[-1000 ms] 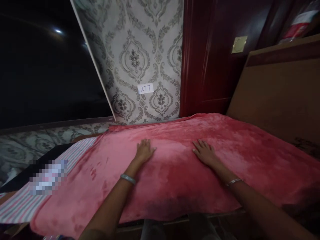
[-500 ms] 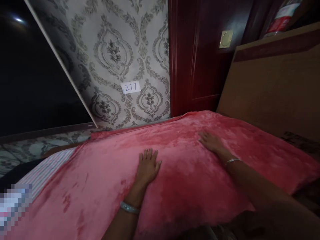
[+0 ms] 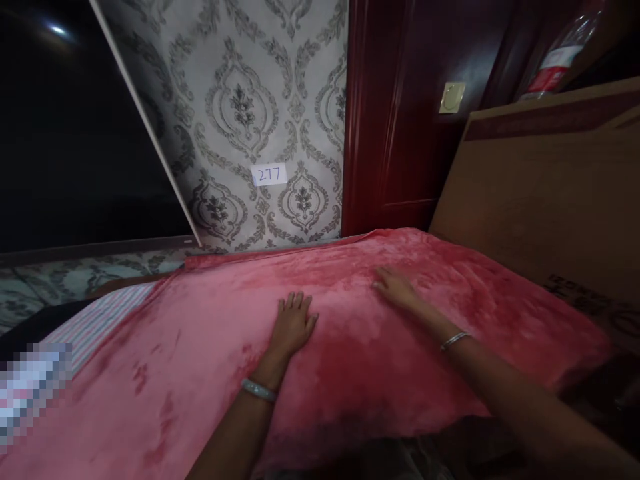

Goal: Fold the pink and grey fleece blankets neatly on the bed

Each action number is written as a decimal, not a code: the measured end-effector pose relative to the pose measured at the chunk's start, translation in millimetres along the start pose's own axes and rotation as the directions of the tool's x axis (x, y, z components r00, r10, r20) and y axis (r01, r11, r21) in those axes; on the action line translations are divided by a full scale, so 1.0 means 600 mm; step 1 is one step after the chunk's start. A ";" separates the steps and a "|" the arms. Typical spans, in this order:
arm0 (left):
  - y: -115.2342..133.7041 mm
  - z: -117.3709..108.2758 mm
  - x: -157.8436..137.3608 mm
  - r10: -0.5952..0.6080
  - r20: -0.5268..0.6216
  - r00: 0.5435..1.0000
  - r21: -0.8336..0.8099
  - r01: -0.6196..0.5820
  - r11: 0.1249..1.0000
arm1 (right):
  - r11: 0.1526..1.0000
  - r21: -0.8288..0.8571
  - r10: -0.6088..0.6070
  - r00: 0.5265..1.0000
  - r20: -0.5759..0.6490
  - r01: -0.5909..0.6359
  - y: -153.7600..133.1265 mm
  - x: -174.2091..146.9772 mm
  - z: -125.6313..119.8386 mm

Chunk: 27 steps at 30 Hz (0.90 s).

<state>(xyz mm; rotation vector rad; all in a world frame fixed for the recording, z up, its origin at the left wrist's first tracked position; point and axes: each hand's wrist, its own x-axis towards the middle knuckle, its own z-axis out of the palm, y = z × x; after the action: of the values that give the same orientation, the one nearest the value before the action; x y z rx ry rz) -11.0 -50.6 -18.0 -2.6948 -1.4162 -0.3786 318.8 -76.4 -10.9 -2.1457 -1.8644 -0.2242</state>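
A plush pink-red blanket (image 3: 210,353) lies spread over a raised flat surface, its nap lighter on the left and darker red on the right. My left hand (image 3: 293,323) rests palm down on the middle of it, fingers spread and holding nothing. Farther right, my right hand (image 3: 397,290) lies on the blanket with its fingers stretched to the left, also holding nothing. A bangle circles each wrist. Low ripples show in the cloth around the right hand. What supports the blanket is hidden.
Patterned wallpaper with a paper label (image 3: 269,174) stands behind, beside a dark red wooden panel (image 3: 390,133). A large black screen (image 3: 85,147) is at left, above striped cloth (image 3: 107,320). At right stands a cardboard box (image 3: 540,180), with a bottle (image 3: 555,63) above it.
My right hand has slid left across the blanket, closer to my left hand. The left hand stays nearly where it was. The view has shifted slightly.
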 end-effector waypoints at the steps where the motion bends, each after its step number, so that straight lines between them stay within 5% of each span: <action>1: 0.001 -0.001 -0.001 0.001 -0.009 1.000 -0.005 -0.001 1.000 | 0.999 0.013 -0.043 0.999 0.026 0.043 -0.043 -0.002 0.010; 4: 0.004 -0.001 -0.002 -0.010 -0.039 0.999 -0.017 0.009 1.000 | 0.983 0.104 -0.164 0.981 0.103 0.154 -0.165 -0.022 0.035; 7: 0.005 0.001 -0.005 -0.046 -0.056 0.997 -0.001 0.046 0.999 | 0.954 0.157 -0.280 0.948 0.151 0.256 -0.230 -0.034 0.041; 10: 0.005 0.003 -0.006 -0.064 -0.047 0.997 0.035 0.066 0.997 | 0.980 0.095 -0.192 0.957 0.217 0.175 -0.202 -0.030 0.027; 13: 0.006 0.004 -0.006 -0.061 -0.041 0.997 0.038 0.062 0.997 | 0.996 -0.005 0.086 0.976 0.199 -0.087 -0.125 -0.026 0.007; 16: 0.010 0.003 -0.005 -0.071 -0.057 0.996 0.032 0.073 0.997 | 0.947 -0.039 0.321 0.942 0.099 -0.318 -0.088 -0.030 -0.005; 18: 0.011 0.002 -0.006 -0.079 -0.064 0.995 0.028 0.081 0.996 | 0.968 0.003 0.252 0.965 0.072 -0.253 -0.106 -0.034 0.000; 22: 0.010 -0.001 -0.006 -0.022 -0.038 0.999 -0.021 0.021 1.000 | 0.991 0.080 -0.112 0.988 0.103 0.104 -0.178 -0.050 0.035; 27: 0.013 0.000 0.028 0.202 0.069 0.977 -0.085 -0.196 0.977 | 0.986 0.047 -0.163 0.982 0.093 0.159 -0.200 -0.069 0.065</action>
<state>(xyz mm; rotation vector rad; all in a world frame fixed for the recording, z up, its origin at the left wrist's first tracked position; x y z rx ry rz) 4.2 -41.6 -13.6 -2.9101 -1.1546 -0.3240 191.5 -88.4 -46.8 -2.0147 -2.0814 -0.1178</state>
